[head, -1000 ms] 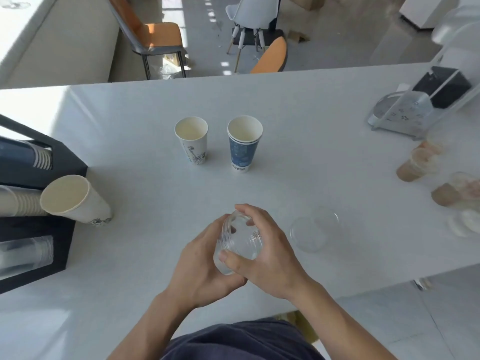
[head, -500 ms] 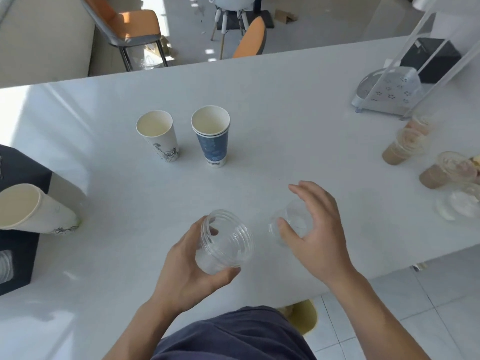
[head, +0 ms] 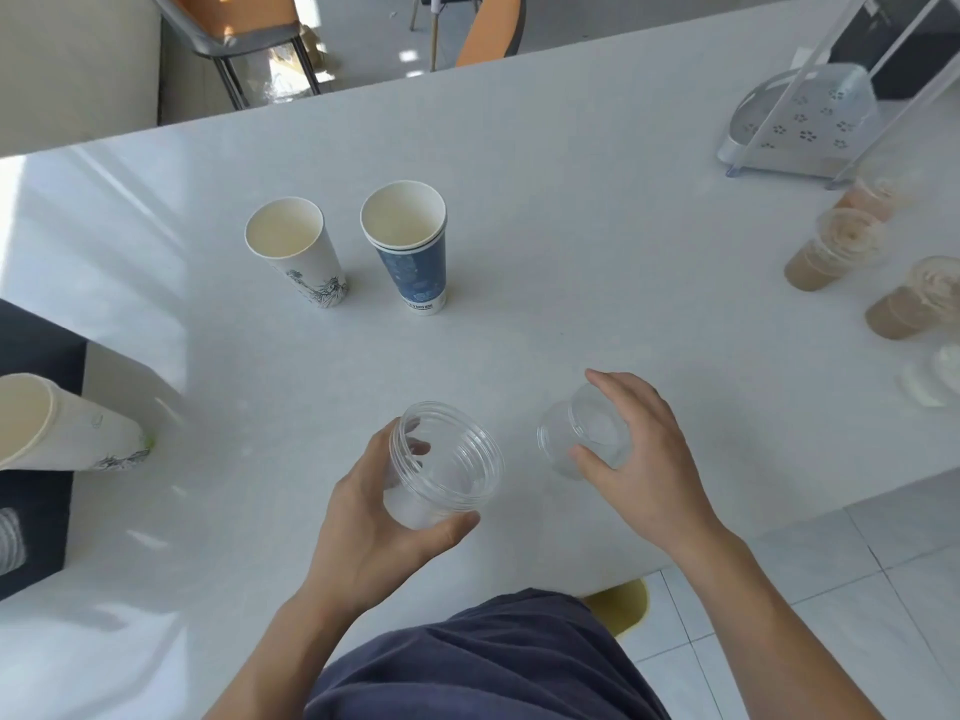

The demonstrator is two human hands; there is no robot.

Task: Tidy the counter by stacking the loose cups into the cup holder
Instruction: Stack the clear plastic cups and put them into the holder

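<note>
My left hand (head: 363, 532) grips a clear plastic cup (head: 441, 465), tilted with its mouth toward me, just above the counter's near edge. My right hand (head: 644, 459) closes around a second clear plastic cup (head: 576, 439) lying on its side on the white counter (head: 571, 226). A white printed paper cup (head: 296, 257) and a blue paper cup (head: 410, 246) stand upright side by side farther back. The black cup holder (head: 36, 511) is at the left edge, with a white paper cup (head: 62, 428) sticking out of it sideways.
Several lidded drinks (head: 836, 246) stand at the right edge beside a white appliance (head: 800, 127). Chairs (head: 249, 23) sit beyond the counter's far side. The counter's near edge runs just below my hands, with tiled floor to the right.
My right hand left the cup held in my left hand, reached right and closed on the second clear cup. The view swung right, so the holder slid toward the left edge.
</note>
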